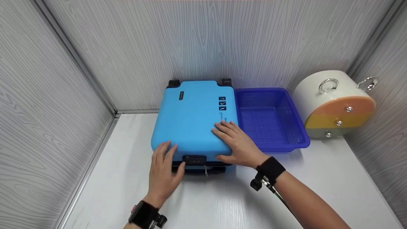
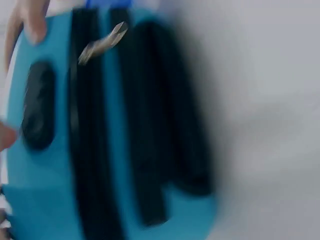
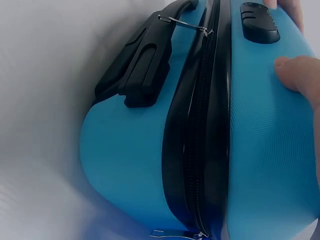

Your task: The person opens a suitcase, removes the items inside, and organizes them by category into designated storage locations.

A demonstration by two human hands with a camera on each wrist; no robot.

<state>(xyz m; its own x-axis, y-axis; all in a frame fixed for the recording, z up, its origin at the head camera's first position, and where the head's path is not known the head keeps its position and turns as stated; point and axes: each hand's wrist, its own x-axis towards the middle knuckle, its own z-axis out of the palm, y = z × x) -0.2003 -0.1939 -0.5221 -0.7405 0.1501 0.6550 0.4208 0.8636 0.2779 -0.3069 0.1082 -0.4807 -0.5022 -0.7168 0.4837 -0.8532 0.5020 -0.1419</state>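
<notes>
A light blue hard-shell suitcase (image 1: 197,117) lies flat on the table, its black wheels towards the back wall. Its front side carries a black combination lock (image 1: 194,159), a black zip with a silver zip pull (image 3: 182,23), and a black carry handle (image 3: 145,70). My left hand (image 1: 163,171) is at the suitcase's front left corner, fingers spread and loosely bent around nothing. On the front right part of the lid rests my right hand (image 1: 240,144), its fingers extended over the top and its thumb against the front side near the lock.
A dark blue plastic basket (image 1: 303,143) stands right of the suitcase. Further right is a rounded white container (image 1: 305,92) with orange, yellow and green drawers and silver ring handles. Grey wood-grain walls (image 1: 203,41) enclose the white table (image 1: 127,165).
</notes>
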